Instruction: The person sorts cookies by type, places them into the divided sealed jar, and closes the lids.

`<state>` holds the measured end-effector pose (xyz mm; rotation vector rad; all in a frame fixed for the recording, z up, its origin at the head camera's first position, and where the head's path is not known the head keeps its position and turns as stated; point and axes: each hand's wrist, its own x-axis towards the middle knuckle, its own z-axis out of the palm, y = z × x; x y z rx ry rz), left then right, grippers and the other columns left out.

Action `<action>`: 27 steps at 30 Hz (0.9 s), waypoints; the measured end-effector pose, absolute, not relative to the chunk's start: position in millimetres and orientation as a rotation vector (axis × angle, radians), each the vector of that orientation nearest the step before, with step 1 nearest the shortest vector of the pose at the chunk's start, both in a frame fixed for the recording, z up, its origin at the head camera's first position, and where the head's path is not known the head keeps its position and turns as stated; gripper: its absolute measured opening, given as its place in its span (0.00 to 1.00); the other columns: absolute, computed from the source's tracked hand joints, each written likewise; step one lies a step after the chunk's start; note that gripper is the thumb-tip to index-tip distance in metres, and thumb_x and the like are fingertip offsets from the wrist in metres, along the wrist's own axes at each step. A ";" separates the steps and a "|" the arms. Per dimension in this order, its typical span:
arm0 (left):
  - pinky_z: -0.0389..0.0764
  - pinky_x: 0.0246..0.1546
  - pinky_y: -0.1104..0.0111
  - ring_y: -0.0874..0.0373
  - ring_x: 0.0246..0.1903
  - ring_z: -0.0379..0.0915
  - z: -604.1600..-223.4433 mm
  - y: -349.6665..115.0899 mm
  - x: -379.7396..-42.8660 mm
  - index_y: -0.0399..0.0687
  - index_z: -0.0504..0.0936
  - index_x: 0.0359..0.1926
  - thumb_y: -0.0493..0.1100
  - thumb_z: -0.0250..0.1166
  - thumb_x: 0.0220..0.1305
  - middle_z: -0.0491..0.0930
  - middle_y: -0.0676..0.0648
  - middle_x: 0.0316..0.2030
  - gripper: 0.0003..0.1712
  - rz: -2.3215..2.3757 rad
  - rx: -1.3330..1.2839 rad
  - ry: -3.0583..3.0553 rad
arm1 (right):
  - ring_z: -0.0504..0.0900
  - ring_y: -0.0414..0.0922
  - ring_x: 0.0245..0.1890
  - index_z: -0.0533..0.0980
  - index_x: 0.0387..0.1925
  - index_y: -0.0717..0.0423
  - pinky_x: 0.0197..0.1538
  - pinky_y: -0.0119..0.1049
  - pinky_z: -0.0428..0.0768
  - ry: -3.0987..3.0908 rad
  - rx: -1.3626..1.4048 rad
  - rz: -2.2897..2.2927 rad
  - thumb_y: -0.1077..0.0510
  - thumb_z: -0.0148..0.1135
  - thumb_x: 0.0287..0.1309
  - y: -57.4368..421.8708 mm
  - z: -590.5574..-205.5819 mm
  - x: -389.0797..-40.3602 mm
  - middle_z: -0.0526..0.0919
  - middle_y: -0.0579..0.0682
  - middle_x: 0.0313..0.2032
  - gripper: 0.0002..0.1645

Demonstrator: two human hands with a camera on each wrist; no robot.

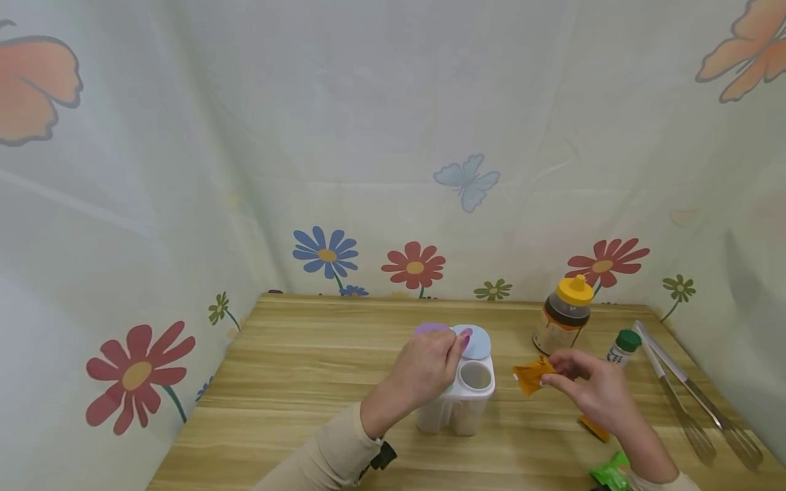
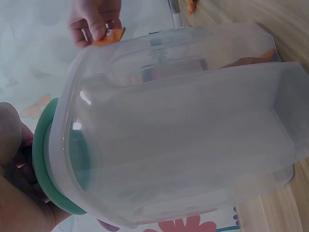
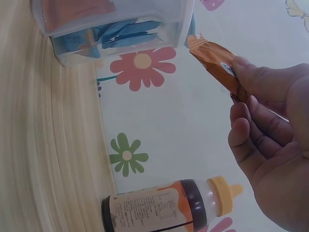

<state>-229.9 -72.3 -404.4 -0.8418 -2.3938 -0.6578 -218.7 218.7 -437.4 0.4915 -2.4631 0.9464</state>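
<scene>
A clear plastic storage container [image 1: 463, 417] with several compartments stands upright on the table. Its front right compartment has an uncovered round opening [image 1: 475, 376]. Blue [image 1: 475, 343], purple [image 1: 432, 328] and green [image 2: 46, 159] lids cover others. My left hand [image 1: 428, 365] is curled just over the green lid, with a small pink piece [image 1: 465, 339] at its thumb tip, mostly hidden. To the right of the container, my right hand [image 1: 592, 385] pinches an orange wrapped snack packet [image 3: 215, 63] between thumb and fingers. Inside the container, orange [image 3: 72, 12] and blue packets [image 3: 128, 36] lie in separate compartments.
A yellow-capped squeeze bottle [image 1: 563, 317] stands behind the right hand. A green-capped shaker [image 1: 624, 346] and metal tongs [image 1: 681, 382] are farther right. Another orange packet [image 1: 594, 428] and a green packet [image 1: 612, 472] lie near the right forearm.
</scene>
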 end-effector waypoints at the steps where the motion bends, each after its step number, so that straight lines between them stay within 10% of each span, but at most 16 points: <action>1: 0.54 0.17 0.80 0.66 0.16 0.55 -404.8 -72.3 -230.1 0.52 0.66 0.17 0.46 0.55 0.72 0.59 0.57 0.14 0.23 -0.656 -0.841 -2.387 | 0.77 0.31 0.23 0.80 0.34 0.51 0.25 0.27 0.75 -2.455 0.496 0.950 0.63 0.78 0.42 218.2 -436.8 -218.6 0.83 0.40 0.24 0.16; 27: 0.53 0.15 0.80 0.65 0.15 0.54 -405.8 -71.9 -230.5 0.52 0.65 0.16 0.48 0.55 0.72 0.58 0.57 0.13 0.24 -0.675 -0.832 -2.403 | 0.78 0.34 0.28 0.80 0.37 0.55 0.31 0.24 0.77 -2.301 0.678 1.150 0.71 0.74 0.44 198.5 -424.8 -220.6 0.82 0.44 0.28 0.17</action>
